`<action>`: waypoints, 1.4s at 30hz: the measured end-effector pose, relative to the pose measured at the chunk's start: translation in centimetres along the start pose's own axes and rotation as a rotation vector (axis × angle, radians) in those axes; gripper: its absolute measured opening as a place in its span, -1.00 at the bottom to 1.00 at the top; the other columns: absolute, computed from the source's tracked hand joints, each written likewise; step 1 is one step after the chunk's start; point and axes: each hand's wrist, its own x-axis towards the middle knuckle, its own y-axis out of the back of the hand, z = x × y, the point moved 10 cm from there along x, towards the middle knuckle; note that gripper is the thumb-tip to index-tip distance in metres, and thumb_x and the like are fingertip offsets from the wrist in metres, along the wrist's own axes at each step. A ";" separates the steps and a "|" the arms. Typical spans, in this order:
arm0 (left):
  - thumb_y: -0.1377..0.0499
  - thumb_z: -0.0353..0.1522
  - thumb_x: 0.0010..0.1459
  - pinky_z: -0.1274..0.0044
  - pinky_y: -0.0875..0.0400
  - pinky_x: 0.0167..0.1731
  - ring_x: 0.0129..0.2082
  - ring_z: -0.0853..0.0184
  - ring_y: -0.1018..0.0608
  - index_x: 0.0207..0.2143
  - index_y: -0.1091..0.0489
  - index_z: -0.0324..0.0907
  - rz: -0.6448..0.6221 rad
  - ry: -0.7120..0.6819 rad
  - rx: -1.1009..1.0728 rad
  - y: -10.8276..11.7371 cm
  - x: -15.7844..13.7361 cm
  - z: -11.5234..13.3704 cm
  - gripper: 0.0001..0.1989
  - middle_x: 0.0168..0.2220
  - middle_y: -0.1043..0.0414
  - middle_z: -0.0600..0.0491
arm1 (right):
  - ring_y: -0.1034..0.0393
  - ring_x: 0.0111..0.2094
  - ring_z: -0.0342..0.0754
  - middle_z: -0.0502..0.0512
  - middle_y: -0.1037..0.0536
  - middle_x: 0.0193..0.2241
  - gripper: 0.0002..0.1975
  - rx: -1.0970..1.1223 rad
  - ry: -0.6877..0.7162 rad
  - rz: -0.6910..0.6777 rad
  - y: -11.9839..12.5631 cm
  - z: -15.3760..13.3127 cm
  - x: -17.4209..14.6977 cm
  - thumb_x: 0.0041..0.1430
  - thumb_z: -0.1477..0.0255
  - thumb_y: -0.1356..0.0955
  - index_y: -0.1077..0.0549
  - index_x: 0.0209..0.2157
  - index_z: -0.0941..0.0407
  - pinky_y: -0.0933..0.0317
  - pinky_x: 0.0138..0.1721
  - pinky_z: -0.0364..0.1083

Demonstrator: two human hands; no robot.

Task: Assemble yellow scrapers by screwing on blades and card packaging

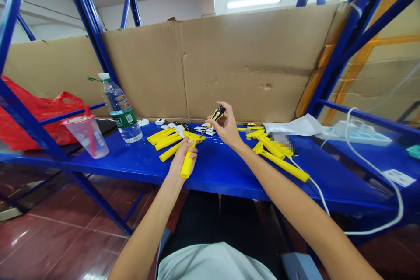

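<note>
My left hand [181,157] is wrapped round the stem of a yellow T-shaped plastic handle [187,165], held above the front of the blue shelf. In my right hand [229,127] is a screwdriver [218,113] with a black and cream grip. Its shaft slants down to the left, and the tip meets or comes close to the head of the yellow handle; I cannot tell which. Several more yellow handles [164,140] lie just behind my left hand, with small white and black pieces around them. Other yellow handles [285,165] are piled right of my right forearm.
A water bottle [123,111] and a plastic cup with a red straw [90,138] stand at the left, near a red bag [39,111]. A white cable [398,201] loops over the right side by a power strip [367,135]. Cardboard [246,65] walls the back.
</note>
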 end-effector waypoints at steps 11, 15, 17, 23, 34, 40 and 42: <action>-0.16 -0.63 0.31 0.81 -0.23 -0.70 -0.61 0.62 -0.38 0.10 -0.26 -0.08 -0.002 0.018 0.003 0.0 0.0 -0.1 -0.59 -0.14 -0.46 0.03 | -0.63 -0.22 0.14 0.09 -0.61 -0.13 -0.19 0.007 -0.022 -0.033 -0.3 0.7 0.0 0.31 -0.14 -0.47 -0.11 0.38 -0.17 -0.59 -0.02 0.28; -0.15 -0.64 0.31 0.81 -0.24 -0.70 -0.61 0.61 -0.39 0.11 -0.27 -0.07 -0.004 0.017 0.006 -0.1 0.0 -0.1 -0.58 -0.11 -0.47 0.00 | -0.60 -0.19 0.12 0.12 -0.57 -0.08 -0.20 -0.018 0.013 0.004 -0.1 0.4 -0.1 0.35 -0.14 -0.43 -0.10 0.42 -0.17 -0.59 -0.04 0.25; -0.14 -0.64 0.30 0.81 -0.24 -0.69 -0.61 0.62 -0.38 0.11 -0.28 -0.06 -0.005 0.011 -0.003 -0.1 -0.1 0.0 -0.57 -0.13 -0.46 0.03 | -0.61 -0.09 0.12 0.17 -0.56 0.02 -0.21 0.022 0.030 -0.023 -0.5 0.2 -0.1 0.38 -0.15 -0.40 -0.05 0.43 -0.17 -0.58 0.03 0.24; -0.11 -0.63 0.34 0.81 -0.21 -0.69 -0.60 0.60 -0.38 0.10 -0.25 -0.07 0.004 0.024 -0.002 0.0 0.0 -0.2 -0.61 -0.11 -0.47 -0.01 | -0.56 -0.27 0.10 0.08 -0.55 -0.17 -0.15 -0.064 0.031 0.091 0.7 0.4 0.0 0.25 -0.11 -0.53 -0.16 0.37 -0.14 -0.60 -0.11 0.23; -0.18 -0.63 0.29 0.82 -0.22 -0.67 -0.58 0.62 -0.38 0.14 -0.22 -0.04 -0.003 0.018 -0.007 0.4 0.3 -0.2 -0.53 -0.09 -0.44 0.02 | -0.66 -0.14 0.17 0.18 -0.64 -0.04 -0.13 -0.004 0.020 -0.026 -0.4 0.9 -0.1 0.36 -0.13 -0.43 -0.02 0.47 -0.14 -0.60 0.04 0.30; -0.14 -0.63 0.32 0.82 -0.22 -0.67 -0.58 0.62 -0.38 0.13 -0.23 -0.04 0.006 0.015 -0.002 0.2 0.1 -0.2 -0.55 -0.10 -0.44 0.02 | -0.64 -0.19 0.19 0.17 -0.63 -0.12 -0.10 -0.075 0.043 0.046 0.5 1.2 -0.1 0.34 -0.10 -0.47 -0.04 0.49 -0.13 -0.60 -0.01 0.32; -0.12 -0.64 0.33 0.82 -0.21 -0.68 -0.59 0.61 -0.37 0.12 -0.24 -0.04 0.012 0.013 -0.003 0.1 0.0 -0.1 -0.57 -0.11 -0.43 0.02 | -0.64 -0.09 0.18 0.21 -0.60 0.02 -0.16 -0.036 0.056 0.018 0.3 1.1 -0.1 0.38 -0.08 -0.44 -0.03 0.47 -0.15 -0.59 0.05 0.30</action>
